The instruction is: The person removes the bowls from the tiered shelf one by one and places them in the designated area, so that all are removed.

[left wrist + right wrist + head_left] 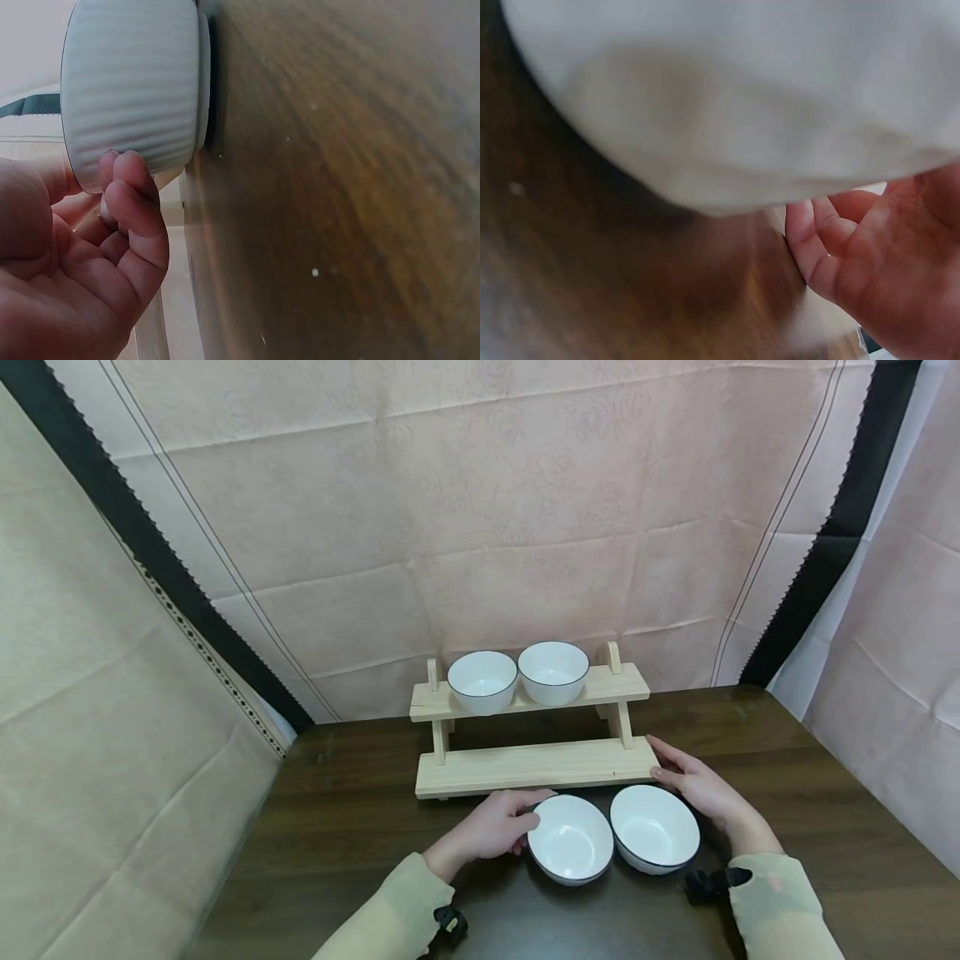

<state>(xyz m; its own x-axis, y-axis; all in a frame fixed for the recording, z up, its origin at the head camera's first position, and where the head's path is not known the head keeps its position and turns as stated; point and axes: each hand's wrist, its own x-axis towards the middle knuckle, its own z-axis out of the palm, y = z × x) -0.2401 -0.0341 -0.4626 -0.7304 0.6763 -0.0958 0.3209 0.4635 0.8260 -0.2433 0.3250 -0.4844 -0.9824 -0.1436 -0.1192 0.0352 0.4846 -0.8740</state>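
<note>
Two white bowls stand on the table in front of a pale wooden two-tier shelf (525,766). My left hand (498,822) holds the left front bowl (572,839), its thumb at the rim. In the left wrist view, curled fingers (135,195) lie against that bowl's ribbed side (131,82). My right hand (701,785) grips the right end of the lower tier, thumb at the front corner and fingers farther back. The right front bowl (654,828) sits beside this hand; in the right wrist view, its blurred side (705,135) hides part of the hand (885,262).
Two more white bowls with dark rims, a left one (482,681) and a right one (553,672), stand side by side on the upper tier. The dark wooden table (352,827) is enclosed by pale fabric walls (525,527) at the back and sides.
</note>
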